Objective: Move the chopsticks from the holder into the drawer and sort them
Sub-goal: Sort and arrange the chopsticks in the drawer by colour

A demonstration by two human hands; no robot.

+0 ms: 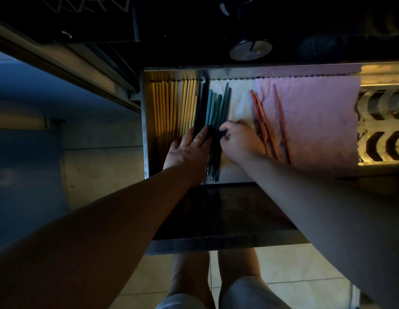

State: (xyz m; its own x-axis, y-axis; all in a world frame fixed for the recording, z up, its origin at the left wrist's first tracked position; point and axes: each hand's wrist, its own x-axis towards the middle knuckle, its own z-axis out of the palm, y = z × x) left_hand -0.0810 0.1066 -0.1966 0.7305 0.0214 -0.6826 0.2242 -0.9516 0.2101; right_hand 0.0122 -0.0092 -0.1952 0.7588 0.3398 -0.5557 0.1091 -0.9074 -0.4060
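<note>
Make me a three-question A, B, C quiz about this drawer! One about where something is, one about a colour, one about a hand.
1. Where in the drawer do the yellow chopsticks lie? A) left side B) middle C) right side
2. What colour are the loose chopsticks on the pink cloth? A) yellow B) reddish-brown C) white
3. How is the left hand? A) a fist B) flat, fingers straight C) holding a cup
Answers: 1 A, they lie against the left wall; 2 B, they look reddish-brown; 3 B, its fingers rest straight on the dark and teal chopsticks.
</note>
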